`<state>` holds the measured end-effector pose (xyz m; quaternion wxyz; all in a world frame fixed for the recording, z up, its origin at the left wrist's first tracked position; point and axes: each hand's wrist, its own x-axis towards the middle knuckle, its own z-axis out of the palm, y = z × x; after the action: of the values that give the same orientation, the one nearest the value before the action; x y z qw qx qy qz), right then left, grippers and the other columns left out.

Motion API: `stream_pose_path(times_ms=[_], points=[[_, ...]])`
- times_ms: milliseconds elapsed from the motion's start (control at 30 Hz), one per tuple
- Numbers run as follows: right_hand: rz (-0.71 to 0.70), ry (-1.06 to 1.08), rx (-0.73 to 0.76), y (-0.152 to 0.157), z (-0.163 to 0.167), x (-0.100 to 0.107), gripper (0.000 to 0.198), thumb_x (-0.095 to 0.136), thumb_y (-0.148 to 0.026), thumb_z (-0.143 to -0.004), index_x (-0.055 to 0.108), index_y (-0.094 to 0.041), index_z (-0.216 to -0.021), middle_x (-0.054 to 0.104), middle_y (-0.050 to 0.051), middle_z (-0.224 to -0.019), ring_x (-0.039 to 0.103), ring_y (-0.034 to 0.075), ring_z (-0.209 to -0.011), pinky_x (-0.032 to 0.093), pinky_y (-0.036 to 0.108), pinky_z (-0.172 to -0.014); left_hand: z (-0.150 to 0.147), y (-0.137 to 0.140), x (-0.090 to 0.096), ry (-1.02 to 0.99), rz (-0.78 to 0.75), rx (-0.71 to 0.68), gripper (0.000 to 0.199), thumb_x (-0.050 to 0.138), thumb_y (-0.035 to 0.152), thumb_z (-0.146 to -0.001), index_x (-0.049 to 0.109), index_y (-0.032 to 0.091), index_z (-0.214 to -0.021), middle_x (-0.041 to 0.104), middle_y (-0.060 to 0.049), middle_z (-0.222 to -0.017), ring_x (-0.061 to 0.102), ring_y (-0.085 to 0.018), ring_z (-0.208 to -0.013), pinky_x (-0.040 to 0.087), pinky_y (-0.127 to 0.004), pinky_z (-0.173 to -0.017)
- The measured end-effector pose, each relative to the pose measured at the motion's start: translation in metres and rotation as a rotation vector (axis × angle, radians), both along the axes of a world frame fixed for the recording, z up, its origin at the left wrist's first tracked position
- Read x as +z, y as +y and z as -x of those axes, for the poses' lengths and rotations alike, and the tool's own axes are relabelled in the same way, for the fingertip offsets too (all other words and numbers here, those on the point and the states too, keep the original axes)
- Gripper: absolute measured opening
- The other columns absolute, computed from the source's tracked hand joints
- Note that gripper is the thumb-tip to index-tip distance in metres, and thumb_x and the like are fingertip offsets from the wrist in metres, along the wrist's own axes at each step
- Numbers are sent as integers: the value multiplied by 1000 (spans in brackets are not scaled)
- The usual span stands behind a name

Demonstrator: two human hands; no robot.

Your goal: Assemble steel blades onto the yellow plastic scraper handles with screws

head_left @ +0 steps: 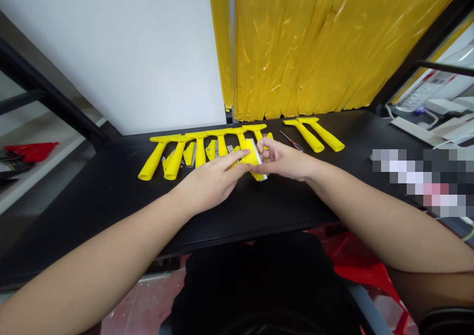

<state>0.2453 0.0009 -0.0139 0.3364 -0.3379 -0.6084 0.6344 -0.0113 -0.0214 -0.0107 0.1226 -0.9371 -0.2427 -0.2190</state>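
Between both hands, over the black table, is a yellow scraper head [253, 153], a flat piece with a pale metallic strip along its right edge. My left hand [213, 182] is closed on its left side, thumb and index finger pressing on the yellow face. At the strip side, my right hand [279, 159] has its fingers curled and its thumb against the edge. Behind the hands, several yellow T-shaped handles [151, 162] lie in a row. Yellow plates with metal blades [189, 153] and small screws rest among them, partly hidden by my left hand.
Two more yellow handles [311, 135] lie to the right, beside a screwdriver [292, 141]. A white panel [148, 53] and yellow plastic sheeting [296, 48] stand behind the black table [111, 201]. White boxes and cables sit at the far right.
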Motion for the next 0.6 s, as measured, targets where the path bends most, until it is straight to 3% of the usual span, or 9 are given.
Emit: stream_pose_path(times_ms=[100,233,367,467,500,600], points=[[150,15,0,-2,2,3,61,100,-19,-66,48,-25,-96,72,-6,-80,69,12,-73,60,25,-68,0,0,1,-9,0,3,32,53,13,-107,70,17,-134,64,-16,-156,71,-31,-135,66,-45,-106],[209,-8,36,-3,2,9,59,102,-21,-65,58,-24,-105,75,-4,-85,72,12,-74,66,28,-74,-1,-1,2,-14,32,-6,34,52,13,-107,69,19,-136,63,-15,-158,71,-29,-135,66,-44,-107],[45,-118,-14,3,-28,22,58,102,-38,-70,64,-22,-112,77,-1,-82,74,16,-71,67,32,-69,1,-2,4,-46,54,-16,36,53,14,-107,70,22,-138,61,-15,-160,73,-29,-131,67,-43,-104],[-246,-351,-269,10,-77,35,36,95,-41,-81,73,-19,-99,77,5,-79,73,17,-67,66,32,-67,3,-2,5,-58,82,-41,36,54,14,-107,72,22,-137,59,-16,-162,73,-30,-131,67,-44,-102],[-280,-482,-324,12,-93,39,28,90,-39,-85,75,-18,-96,79,7,-81,74,18,-69,67,33,-70,3,-3,5,-60,96,-48,35,54,15,-107,73,22,-136,58,-17,-162,73,-31,-131,67,-44,-102],[-179,-824,-355,18,-123,44,11,78,-28,-91,78,-17,-92,82,9,-88,79,21,-74,67,36,-77,4,-3,5,-77,129,-61,35,54,14,-107,74,22,-135,58,-17,-162,76,-28,-126,68,-40,-97]])
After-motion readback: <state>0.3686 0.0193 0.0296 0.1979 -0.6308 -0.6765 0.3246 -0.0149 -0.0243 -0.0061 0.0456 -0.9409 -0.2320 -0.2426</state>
